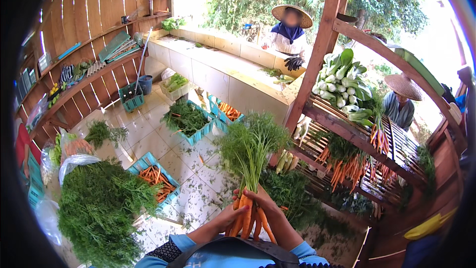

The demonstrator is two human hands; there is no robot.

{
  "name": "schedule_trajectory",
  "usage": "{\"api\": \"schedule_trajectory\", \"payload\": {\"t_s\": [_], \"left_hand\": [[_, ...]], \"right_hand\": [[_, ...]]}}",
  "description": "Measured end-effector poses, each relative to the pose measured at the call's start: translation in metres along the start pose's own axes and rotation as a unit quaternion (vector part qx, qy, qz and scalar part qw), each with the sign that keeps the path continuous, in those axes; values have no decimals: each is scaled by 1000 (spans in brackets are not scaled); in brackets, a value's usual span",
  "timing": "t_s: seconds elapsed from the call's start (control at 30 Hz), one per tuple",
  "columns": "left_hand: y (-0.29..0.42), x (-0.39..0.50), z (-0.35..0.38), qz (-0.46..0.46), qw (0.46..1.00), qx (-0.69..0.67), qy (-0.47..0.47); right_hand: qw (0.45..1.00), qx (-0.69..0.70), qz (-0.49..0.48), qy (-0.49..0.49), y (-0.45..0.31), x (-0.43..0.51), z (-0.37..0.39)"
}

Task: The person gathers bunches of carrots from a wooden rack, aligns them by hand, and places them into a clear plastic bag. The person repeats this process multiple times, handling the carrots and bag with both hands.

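Note:
A bunch of orange carrots (247,219) with long green tops (253,156) is held upright close to my body. My left hand (227,216) wraps its left side, with the thumb across the carrots. From the right, my right hand (268,208) cups the same bunch just below where the stems begin. The lower tips of the carrots hang near my blue shirt, partly hidden by a dark strap. To the left rises a large heap of leafy carrot greens (100,208), and beyond it a teal crate (174,193) holds loose carrots (156,181).
Slatted wooden shelves (319,119) on the right bear bok choy (340,82) and carrot bunches (346,171). A tiled counter (208,63) runs ahead. Leaf scraps litter the tiled floor (178,167). One person (290,39) stands beyond the counter, another (399,104) behind the shelves.

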State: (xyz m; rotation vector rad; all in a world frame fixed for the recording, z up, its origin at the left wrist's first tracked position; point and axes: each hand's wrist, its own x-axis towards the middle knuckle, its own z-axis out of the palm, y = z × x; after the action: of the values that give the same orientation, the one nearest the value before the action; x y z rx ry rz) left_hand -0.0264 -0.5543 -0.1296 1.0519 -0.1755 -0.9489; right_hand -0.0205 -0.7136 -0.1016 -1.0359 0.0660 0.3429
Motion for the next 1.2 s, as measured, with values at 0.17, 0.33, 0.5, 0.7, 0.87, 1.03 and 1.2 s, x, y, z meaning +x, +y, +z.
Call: {"api": "schedule_trajectory", "payload": {"t_s": [0.17, 0.33, 0.5, 0.7, 0.87, 1.03, 1.2], "left_hand": [[-1, 2, -3, 58, 998, -15, 24], [7, 4, -13, 106, 994, 14, 22], [13, -1, -26, 111, 988, -105, -8], [6, -17, -27, 64, 995, -73, -18], [-3, -24, -20, 74, 996, -55, 6], [15, -11, -56, 52, 997, -18, 50], [45, 27, -89, 81, 948, -133, -278]], "right_hand": [[999, -37, -22, 0, 0, 14, 3], [992, -115, -41, -23, -7, 36, 14], [974, -215, -70, -25, -8, 46, 22], [982, -187, 0, -10, 2, 39, 26], [989, -136, 1, -59, 6, 26, 26], [982, -170, -24, -72, 6, 25, 29], [961, -259, -70, -70, 4, 28, 46]]}}
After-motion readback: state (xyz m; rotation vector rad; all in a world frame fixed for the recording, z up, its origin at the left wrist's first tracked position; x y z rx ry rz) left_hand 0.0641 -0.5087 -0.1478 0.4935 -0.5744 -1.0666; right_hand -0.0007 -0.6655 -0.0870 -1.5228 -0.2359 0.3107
